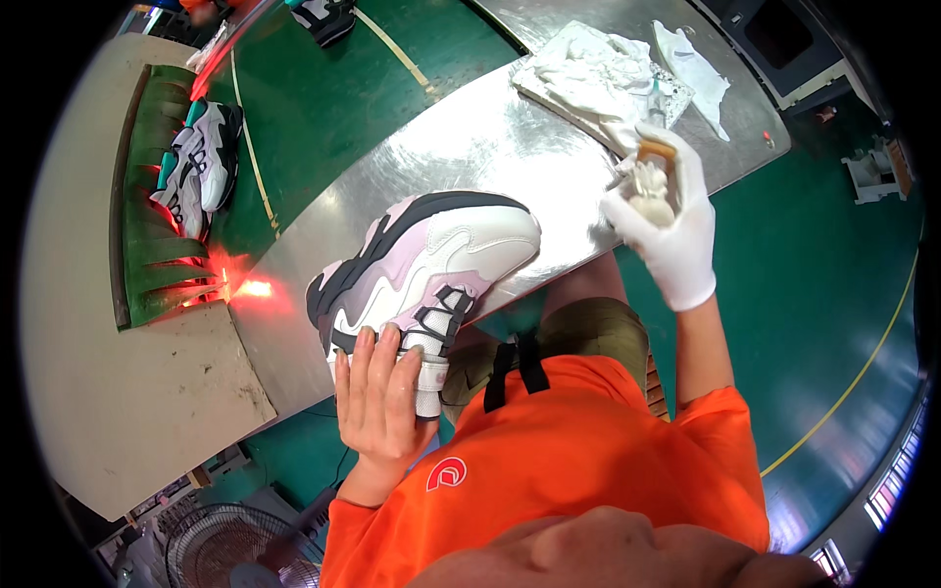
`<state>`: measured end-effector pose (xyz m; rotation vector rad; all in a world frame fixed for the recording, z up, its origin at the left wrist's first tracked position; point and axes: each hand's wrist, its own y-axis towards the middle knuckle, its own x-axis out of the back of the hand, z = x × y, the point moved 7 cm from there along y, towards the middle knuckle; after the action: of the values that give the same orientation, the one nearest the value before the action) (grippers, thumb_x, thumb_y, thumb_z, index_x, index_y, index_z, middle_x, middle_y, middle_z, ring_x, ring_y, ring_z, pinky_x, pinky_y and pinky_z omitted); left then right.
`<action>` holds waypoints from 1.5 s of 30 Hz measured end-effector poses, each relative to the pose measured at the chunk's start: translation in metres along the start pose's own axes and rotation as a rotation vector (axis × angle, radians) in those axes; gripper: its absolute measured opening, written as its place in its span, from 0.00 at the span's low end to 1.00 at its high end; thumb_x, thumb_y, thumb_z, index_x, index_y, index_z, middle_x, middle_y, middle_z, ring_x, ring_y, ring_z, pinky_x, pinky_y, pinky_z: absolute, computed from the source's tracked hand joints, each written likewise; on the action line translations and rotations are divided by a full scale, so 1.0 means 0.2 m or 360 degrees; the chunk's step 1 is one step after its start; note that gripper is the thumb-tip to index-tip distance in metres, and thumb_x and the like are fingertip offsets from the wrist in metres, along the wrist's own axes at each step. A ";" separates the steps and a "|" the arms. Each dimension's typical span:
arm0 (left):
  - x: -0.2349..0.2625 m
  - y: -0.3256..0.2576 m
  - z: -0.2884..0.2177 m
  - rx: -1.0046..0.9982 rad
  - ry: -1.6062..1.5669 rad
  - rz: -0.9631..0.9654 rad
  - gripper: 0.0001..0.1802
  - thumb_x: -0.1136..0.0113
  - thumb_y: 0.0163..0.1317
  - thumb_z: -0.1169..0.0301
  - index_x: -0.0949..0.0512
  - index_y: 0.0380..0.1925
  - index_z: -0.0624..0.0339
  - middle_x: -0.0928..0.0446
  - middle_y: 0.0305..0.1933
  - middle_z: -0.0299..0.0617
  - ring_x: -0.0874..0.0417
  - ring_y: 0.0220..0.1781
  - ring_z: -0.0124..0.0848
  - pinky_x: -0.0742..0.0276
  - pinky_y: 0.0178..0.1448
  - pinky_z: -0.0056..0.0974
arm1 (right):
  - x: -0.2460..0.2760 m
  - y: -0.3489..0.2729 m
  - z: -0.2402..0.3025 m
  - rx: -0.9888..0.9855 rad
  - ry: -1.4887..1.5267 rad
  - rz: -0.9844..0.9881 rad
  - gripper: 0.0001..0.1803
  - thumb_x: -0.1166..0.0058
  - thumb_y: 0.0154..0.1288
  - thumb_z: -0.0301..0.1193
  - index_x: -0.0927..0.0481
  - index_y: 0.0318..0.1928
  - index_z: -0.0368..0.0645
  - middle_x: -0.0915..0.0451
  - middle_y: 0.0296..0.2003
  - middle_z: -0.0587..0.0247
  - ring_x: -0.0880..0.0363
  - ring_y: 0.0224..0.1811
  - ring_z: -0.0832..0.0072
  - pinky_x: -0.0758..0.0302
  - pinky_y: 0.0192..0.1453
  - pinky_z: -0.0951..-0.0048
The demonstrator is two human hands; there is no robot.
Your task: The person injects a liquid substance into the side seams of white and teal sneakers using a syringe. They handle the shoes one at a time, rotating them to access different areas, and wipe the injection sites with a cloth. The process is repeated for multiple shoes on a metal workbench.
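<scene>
Holding sneaker (423,265) heel, bare left hand (377,397) grip closed, on near worktop (470,147) edge; gloved right hand (667,211) grip clamps brush (651,181).

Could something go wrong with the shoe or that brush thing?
Maybe. The shoe hangs partly over the metal table edge, held only by the bare left hand, so it could slip off. The gloved right hand holds a small wet-looking brush that might drip onto the shoe or the table.
</scene>
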<state>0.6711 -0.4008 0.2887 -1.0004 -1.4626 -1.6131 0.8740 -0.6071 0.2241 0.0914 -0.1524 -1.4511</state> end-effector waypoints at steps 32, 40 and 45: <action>-0.01 -0.02 0.00 0.0017 0.0002 0.0013 0.16 0.34 0.54 0.72 0.24 0.43 0.62 0.20 0.51 0.55 0.19 0.57 0.54 0.29 0.63 0.54 | -0.11 -0.42 0.08 -0.0603 0.0973 0.0820 0.37 0.42 0.32 0.17 0.27 0.53 0.31 0.21 0.32 0.57 0.21 0.32 0.73 0.23 0.39 0.75; 0.05 0.16 0.08 0.0025 -0.0158 0.0255 0.24 0.27 0.45 0.73 0.23 0.44 0.65 0.20 0.52 0.55 0.20 0.56 0.54 0.27 0.61 0.50 | -0.12 -0.40 0.08 -0.0632 0.0876 0.0897 0.37 0.36 0.34 0.18 0.26 0.53 0.30 0.20 0.34 0.60 0.21 0.35 0.76 0.22 0.42 0.76; 0.05 0.34 0.19 0.0235 -0.0520 0.0421 0.29 0.33 0.36 0.83 0.23 0.46 0.67 0.21 0.52 0.56 0.19 0.56 0.50 0.27 0.61 0.44 | -0.14 -0.35 0.03 -0.0410 0.0691 0.0951 0.37 0.30 0.35 0.23 0.25 0.52 0.30 0.19 0.35 0.59 0.19 0.35 0.77 0.21 0.42 0.77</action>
<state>0.7299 -0.3690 0.3289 -1.3541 -1.5580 -1.1758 0.8009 -0.5872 0.2185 0.1345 0.3401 -0.8186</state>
